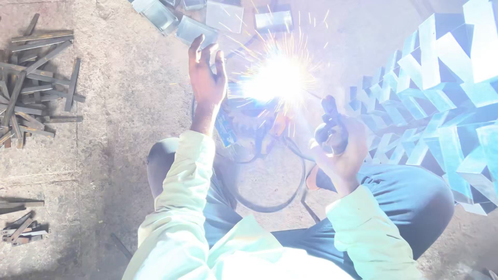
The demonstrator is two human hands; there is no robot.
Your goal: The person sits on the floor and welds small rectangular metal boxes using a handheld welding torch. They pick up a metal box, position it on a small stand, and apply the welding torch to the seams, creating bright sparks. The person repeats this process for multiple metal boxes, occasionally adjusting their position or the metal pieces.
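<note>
Welding holder (332, 127) sits gripped in the closed right hand (340, 148), tip at the sparks (280, 78); the left hand (207, 72), open and empty, is raised beside the glare (perhaps shielding).

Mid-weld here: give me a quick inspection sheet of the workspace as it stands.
Surface: rough concrete floor, dusty.
Job's things: bright welding arc throwing sparks; electrode holder; workpiece hidden by glare.
Clutter: heap of short metal bars at far left, smaller heap lower left; flat metal pieces at top.
Hands: left hand raised, open, beside the arc; right hand gripping the electrode holder.
Cables: dark cable looping between the knees.
Surroundings: welded metal lattice at right.
</note>
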